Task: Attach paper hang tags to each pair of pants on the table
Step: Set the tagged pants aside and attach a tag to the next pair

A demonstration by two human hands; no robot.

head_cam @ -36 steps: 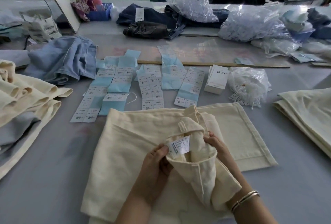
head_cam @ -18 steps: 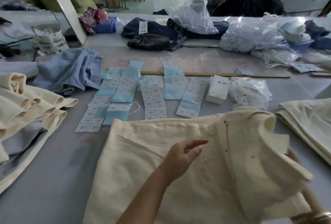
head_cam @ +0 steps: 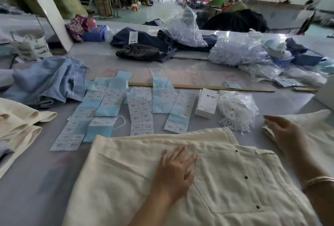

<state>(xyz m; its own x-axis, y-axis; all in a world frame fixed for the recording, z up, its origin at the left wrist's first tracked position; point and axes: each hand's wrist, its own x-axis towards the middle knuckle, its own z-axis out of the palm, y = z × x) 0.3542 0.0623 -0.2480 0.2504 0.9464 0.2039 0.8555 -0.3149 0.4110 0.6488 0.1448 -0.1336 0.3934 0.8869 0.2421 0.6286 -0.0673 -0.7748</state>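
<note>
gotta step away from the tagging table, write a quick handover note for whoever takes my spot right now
Left hand: open, flat on the cream pants laid in front.
Right hand: open, holding nothing, over the cream stack on the right.
Supplies: stack of hang tags beyond the pants, bag of white strings beside it, sticker strips to their left.
Done: these pants lie flat; no tag shows on them.
Left: take a tag and string, attach, then work through the folded cream pile on the left.
</note>
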